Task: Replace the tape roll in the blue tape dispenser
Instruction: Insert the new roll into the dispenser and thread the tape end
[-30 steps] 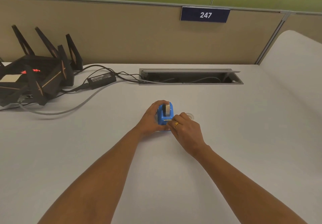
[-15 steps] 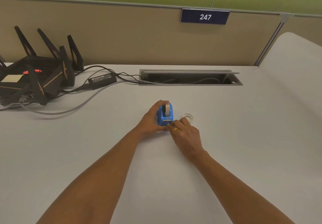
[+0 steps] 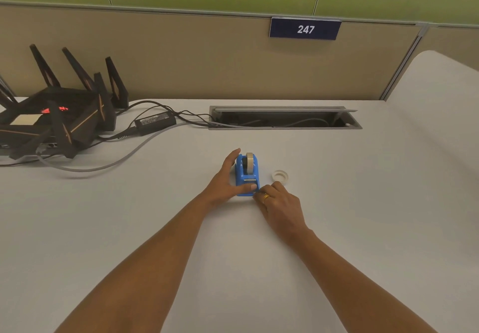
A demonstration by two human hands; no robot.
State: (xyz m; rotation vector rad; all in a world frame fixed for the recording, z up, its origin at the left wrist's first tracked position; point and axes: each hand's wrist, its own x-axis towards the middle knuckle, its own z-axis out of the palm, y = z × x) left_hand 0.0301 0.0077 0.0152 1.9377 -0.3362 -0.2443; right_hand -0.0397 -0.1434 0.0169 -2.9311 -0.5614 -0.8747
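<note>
The blue tape dispenser [image 3: 246,177] stands on the white desk [image 3: 337,229] with a tan tape roll [image 3: 249,161] seated in its top. My left hand [image 3: 228,181] holds it from the left, fingers along its side and thumb across its low front. My right hand [image 3: 281,203], wearing a gold ring, has its fingers curled, with the fingertips at the dispenser's front right corner. Whatever lies under those fingertips is hidden. A white empty tape core [image 3: 280,176] lies flat on the desk just right of the dispenser, beyond my right hand.
A black router with upright antennas [image 3: 59,115] and a power brick [image 3: 155,121] with cables sit at the back left. An open cable tray slot [image 3: 285,117] runs along the back middle. A partition wall with sign 247 [image 3: 305,29] stands behind.
My right hand has drawn back toward me, off the dispenser's cutter to its front right corner, uncovering the empty core. My left hand keeps its hold.
</note>
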